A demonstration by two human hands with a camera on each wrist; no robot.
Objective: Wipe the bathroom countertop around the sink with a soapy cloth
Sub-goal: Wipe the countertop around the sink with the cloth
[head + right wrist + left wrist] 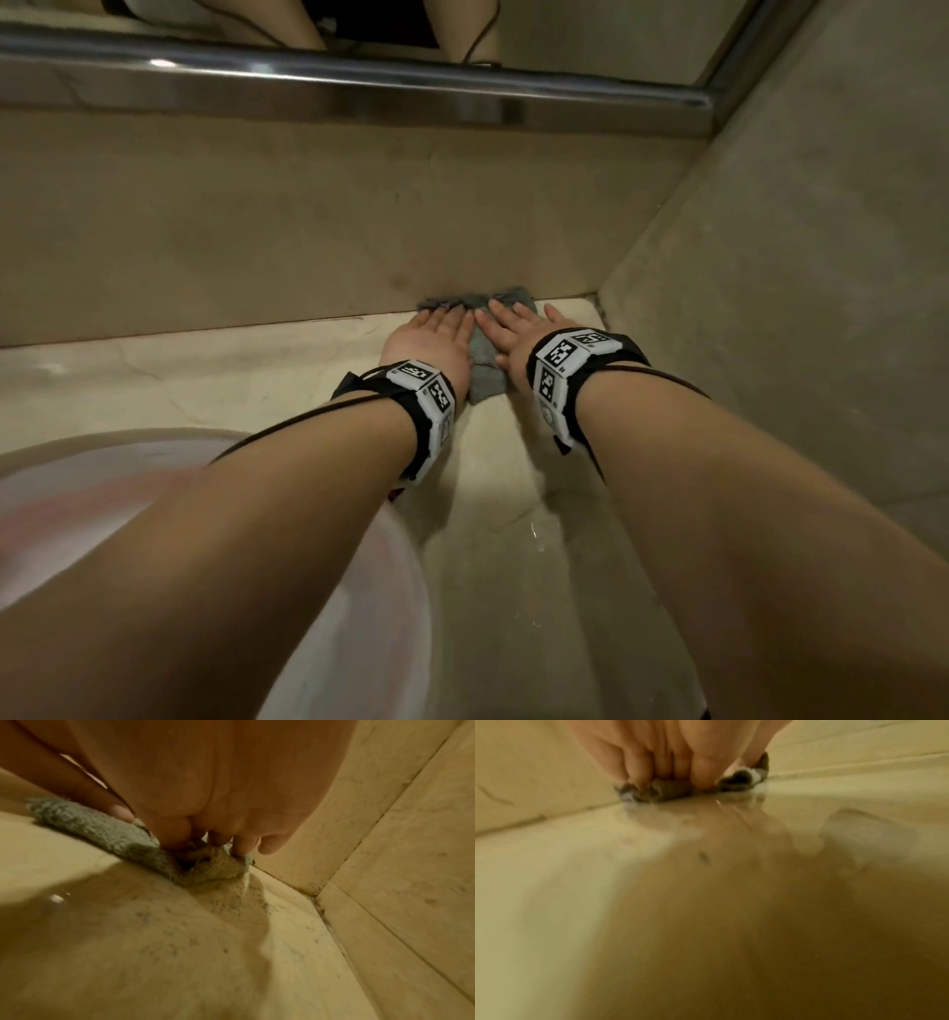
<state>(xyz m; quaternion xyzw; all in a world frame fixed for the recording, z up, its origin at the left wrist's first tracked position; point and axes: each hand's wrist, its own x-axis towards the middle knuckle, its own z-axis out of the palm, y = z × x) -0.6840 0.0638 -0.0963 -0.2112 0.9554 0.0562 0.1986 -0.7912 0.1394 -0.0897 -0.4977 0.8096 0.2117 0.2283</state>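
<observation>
1. Your left hand (431,339) lies flat, fingers straight, pressing the left part of the grey cloth (482,377).
2. Your right hand (518,334) lies flat beside it, fingers straight on the cloth's right part; the little finger sits off the cloth.
3. The cloth rests on the worktop (205,380), pushed against the back wall (308,231), near the corner with the side wall (796,257).
4. White suds cling to the cloth's edges in the left wrist view.
5. The sink (359,616) lies below your left forearm; the worktop beside it looks wet.
</observation>
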